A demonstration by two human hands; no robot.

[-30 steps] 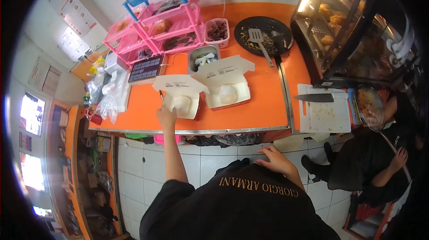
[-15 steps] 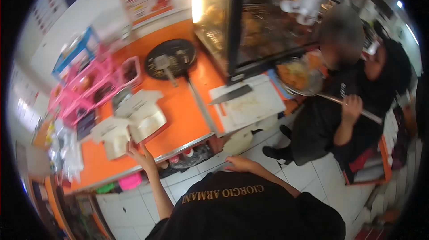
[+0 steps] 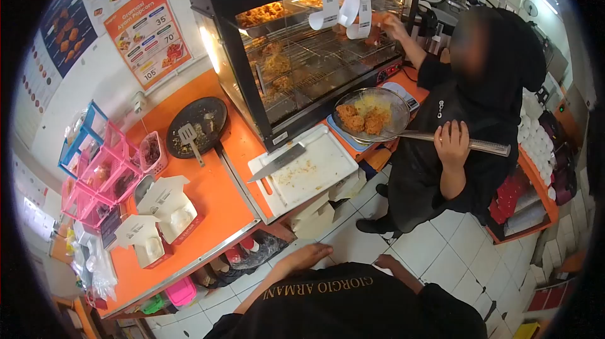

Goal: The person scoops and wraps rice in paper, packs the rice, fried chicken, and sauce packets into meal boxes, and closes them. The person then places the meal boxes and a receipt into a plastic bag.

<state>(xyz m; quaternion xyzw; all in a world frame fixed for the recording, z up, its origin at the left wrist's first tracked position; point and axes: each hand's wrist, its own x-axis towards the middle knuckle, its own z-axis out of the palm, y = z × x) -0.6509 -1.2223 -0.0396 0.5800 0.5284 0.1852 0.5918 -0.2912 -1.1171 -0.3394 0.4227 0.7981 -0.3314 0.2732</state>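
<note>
My left hand [image 3: 309, 256] is in front of my chest, away from the counter, fingers stretched to the right with nothing seen in them. Across from it, my right hand [image 3: 389, 264] hangs low by my shirt; its fingers are mostly hidden, and whether it holds anything is unclear. Nearest on the orange counter [image 3: 217, 213] are two open takeaway boxes, a front one [image 3: 151, 251] and a rear one [image 3: 183, 219], each with a white lump that looks like rice. A large knife [image 3: 277, 162] lies on a white cutting board [image 3: 305, 181].
A co-worker grips the handle of a strainer [image 3: 372, 115] holding fried chicken and reaches toward the glass food warmer [image 3: 246, 105]. A black pan [image 3: 211, 118] with a spatula [image 3: 189, 140] sits behind the boxes. Pink baskets [image 3: 101, 172] stand left. White tiles cover the floor.
My left hand has drawn back from the boxes to my chest. My right hand has moved right and lower. The co-worker's one arm now reaches to the warmer. My view has shifted.
</note>
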